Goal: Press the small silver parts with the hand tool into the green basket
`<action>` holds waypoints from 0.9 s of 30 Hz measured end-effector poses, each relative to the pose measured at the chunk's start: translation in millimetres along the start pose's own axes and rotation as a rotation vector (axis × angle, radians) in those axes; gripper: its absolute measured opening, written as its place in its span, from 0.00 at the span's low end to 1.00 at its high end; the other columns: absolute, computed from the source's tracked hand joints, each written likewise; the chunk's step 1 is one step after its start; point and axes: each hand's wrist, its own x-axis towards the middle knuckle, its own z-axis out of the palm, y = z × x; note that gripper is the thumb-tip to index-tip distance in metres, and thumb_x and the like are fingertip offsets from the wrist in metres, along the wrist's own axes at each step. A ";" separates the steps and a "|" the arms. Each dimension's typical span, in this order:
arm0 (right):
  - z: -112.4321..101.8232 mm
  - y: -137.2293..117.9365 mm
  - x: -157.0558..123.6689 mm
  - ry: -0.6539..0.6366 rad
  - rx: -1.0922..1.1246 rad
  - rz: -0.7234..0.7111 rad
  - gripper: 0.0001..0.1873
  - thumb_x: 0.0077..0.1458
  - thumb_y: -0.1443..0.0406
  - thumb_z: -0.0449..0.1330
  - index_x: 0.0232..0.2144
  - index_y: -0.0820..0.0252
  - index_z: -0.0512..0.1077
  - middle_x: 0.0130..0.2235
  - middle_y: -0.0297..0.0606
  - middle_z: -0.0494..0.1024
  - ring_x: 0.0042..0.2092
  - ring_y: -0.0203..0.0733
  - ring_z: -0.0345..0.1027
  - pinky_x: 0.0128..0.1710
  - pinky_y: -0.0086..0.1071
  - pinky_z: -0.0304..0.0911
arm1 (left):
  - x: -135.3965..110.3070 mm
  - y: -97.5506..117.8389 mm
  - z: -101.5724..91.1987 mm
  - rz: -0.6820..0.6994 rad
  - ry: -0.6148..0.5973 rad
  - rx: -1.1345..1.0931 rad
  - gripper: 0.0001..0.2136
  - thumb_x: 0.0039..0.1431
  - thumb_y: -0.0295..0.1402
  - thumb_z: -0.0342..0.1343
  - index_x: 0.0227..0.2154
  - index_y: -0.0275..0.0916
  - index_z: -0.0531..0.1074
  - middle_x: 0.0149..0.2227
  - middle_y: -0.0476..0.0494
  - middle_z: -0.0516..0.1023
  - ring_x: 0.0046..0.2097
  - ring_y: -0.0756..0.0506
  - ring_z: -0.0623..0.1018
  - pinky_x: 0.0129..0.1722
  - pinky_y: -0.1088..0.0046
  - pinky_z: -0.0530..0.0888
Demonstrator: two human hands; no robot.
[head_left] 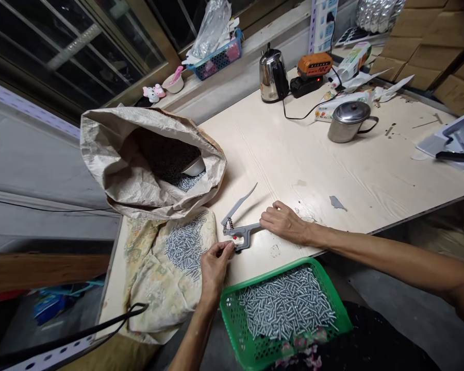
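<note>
Grey spring-loaded hand pliers lie over the table, their upper handle sprung wide apart and a small red part at the jaw. My right hand is closed around the end of the lower handle. At the jaw, my left hand pinches its thumb and fingertips together; whatever is between them is too small to make out. Beside that hand, a heap of small silvery metal pins rests on a patterned cloth. Many more such pins fill a green plastic basket below my hands.
An open paper sack with pins and a metal scoop stands at the left. Farther back are a steel kettle, an orange battery on a charger and a lidded steel mug. Cardboard boxes are stacked back right.
</note>
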 end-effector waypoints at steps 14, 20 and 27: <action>-2.4 -1.1 0.4 -0.028 0.072 0.021 0.20 0.65 0.75 0.41 0.30 0.56 0.67 0.29 0.32 0.69 0.32 0.39 0.53 0.38 0.36 0.44 | -1.0 -6.1 7.0 0.060 0.051 0.092 0.17 0.47 0.46 0.60 0.30 0.35 0.80 0.30 0.43 0.82 0.33 0.45 0.78 0.36 0.72 0.72; -0.9 -0.8 0.4 -0.014 0.014 -0.002 0.20 0.65 0.75 0.40 0.29 0.57 0.67 0.29 0.33 0.69 0.32 0.38 0.53 0.38 0.37 0.43 | 6.7 -4.8 3.7 0.029 -0.017 0.116 0.18 0.46 0.47 0.60 0.29 0.34 0.79 0.29 0.42 0.81 0.32 0.45 0.77 0.32 0.74 0.70; 10.0 0.5 -3.0 -0.050 0.048 0.018 0.18 0.65 0.73 0.43 0.27 0.58 0.66 0.28 0.33 0.69 0.31 0.38 0.52 0.37 0.37 0.43 | 9.4 5.3 -0.5 -0.205 -0.237 0.011 0.23 0.32 0.53 0.65 0.20 0.34 0.73 0.15 0.51 0.69 0.19 0.53 0.66 0.21 0.76 0.63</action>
